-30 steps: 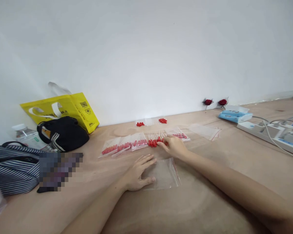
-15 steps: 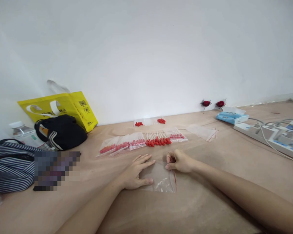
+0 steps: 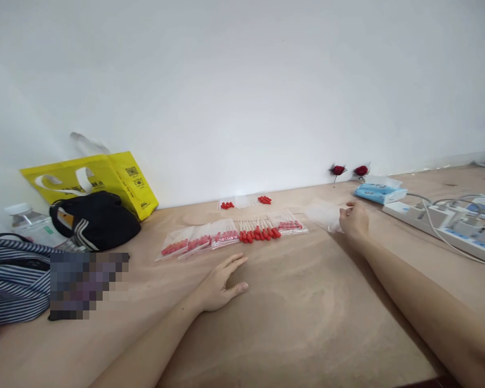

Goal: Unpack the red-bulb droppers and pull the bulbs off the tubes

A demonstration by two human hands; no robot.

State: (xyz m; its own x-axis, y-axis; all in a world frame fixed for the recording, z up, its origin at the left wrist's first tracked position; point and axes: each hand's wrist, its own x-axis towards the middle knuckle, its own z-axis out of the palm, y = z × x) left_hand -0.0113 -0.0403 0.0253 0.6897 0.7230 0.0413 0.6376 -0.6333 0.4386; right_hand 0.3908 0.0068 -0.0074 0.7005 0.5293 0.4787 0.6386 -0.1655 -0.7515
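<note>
Clear plastic, thin and slightly cloudy, lies toward the far edge of a brown-covered table, right of center, where a person's right hand meets its near right end. The fingers curl; whether they have closed on the film cannot be told. Film this slippery is probably best pinched at one edge between thumb and forefinger, lifting a single layer without creasing it. The left hand, well apart from the right, lies flat mid-table, fingers spread, gripping nothing. Beyond it, slim pale sticks with rounded, glossy red tips fan out between filled bags: three on the left, one on the right. Along the right edge sit a soft blue tissue pack and a hard white power strip.
</note>
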